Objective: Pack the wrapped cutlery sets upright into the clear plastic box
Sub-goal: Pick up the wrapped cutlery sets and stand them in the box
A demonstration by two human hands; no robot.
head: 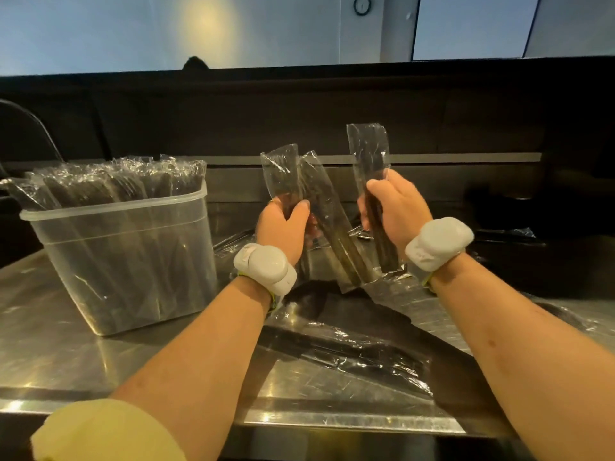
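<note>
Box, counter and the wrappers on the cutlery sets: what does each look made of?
Box: clear, slightly cloudy plastic; the contents show through its walls. Counter: probably brushed stainless steel, grey, finely scratched, with glare streaks. Wrappers: thin clear film, crinkled and glinting. The cutlery inside looks dark; material unclear.

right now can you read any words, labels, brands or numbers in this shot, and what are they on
No text here can be read.
wall clock: face too small to make out any numbers.
wrapped cutlery sets: clear wrappers, no print visible.
clear plastic box: no label visible.
white wrist bands: no legible marking.
</note>
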